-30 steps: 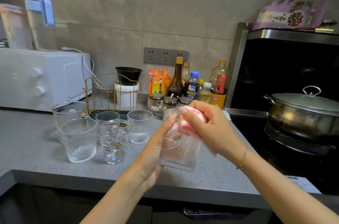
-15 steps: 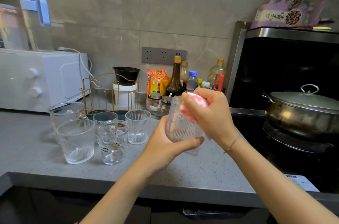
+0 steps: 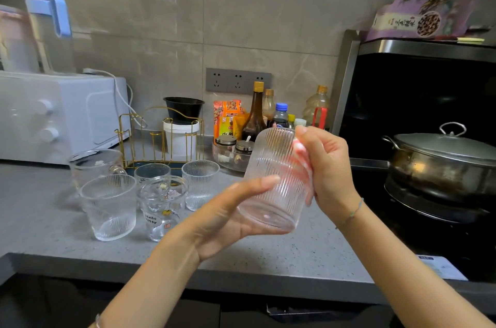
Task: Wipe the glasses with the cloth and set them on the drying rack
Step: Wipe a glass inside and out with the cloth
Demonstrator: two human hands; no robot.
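The grey table carries nearly all the work left to do. At its back stands the gold wire drying rack, with no glass on it that I can see, so by my judgement nothing has yet been finished. Just in front of the rack stand five waiting glasses, among them a big ribbed tumbler and a Hello Kitty glass. The ribbed glass being wiped is held tilted above the table's front edge, mouth toward the person, well apart from the rack. The left hand cradles it low down, its grip clamped on the glass with fingers laid across the near wall. The right hand has its grip closed on the pink-and-white cloth, pressing it against the glass's right side, so cloth, glass and both hands are touching.
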